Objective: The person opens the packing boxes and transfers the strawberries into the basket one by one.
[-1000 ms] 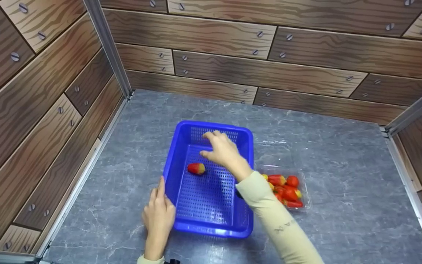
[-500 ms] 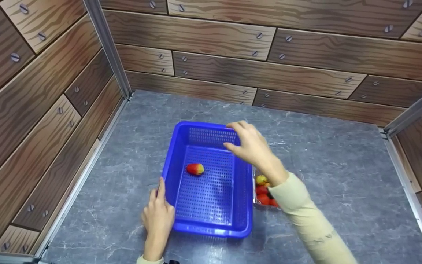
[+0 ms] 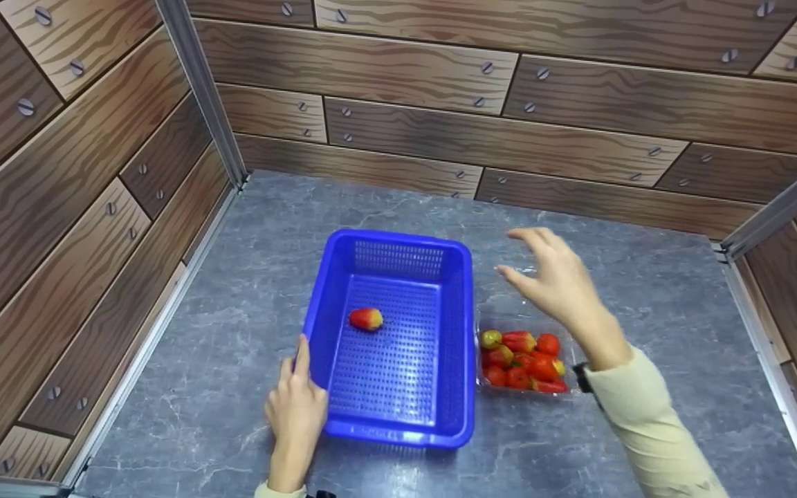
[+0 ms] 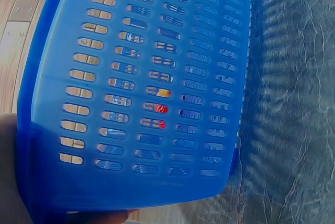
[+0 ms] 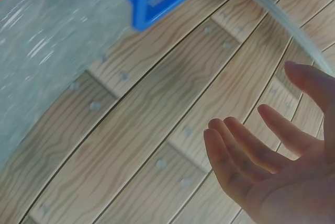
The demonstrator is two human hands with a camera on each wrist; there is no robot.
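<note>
Left hand [image 3: 296, 408] pressed flat against the blue perforated plastic basket [image 3: 454, 346] holding one red strawberry [image 3: 366, 319], right hand [image 3: 559, 287] hovered empty, fingers loosely spread, above the clear plastic tray [image 3: 502, 308] of red strawberries [image 3: 523, 360]

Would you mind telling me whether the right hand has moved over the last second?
Yes. The right hand has swung rightward, from over the blue basket to above the clear strawberry tray, empty and open.
</note>
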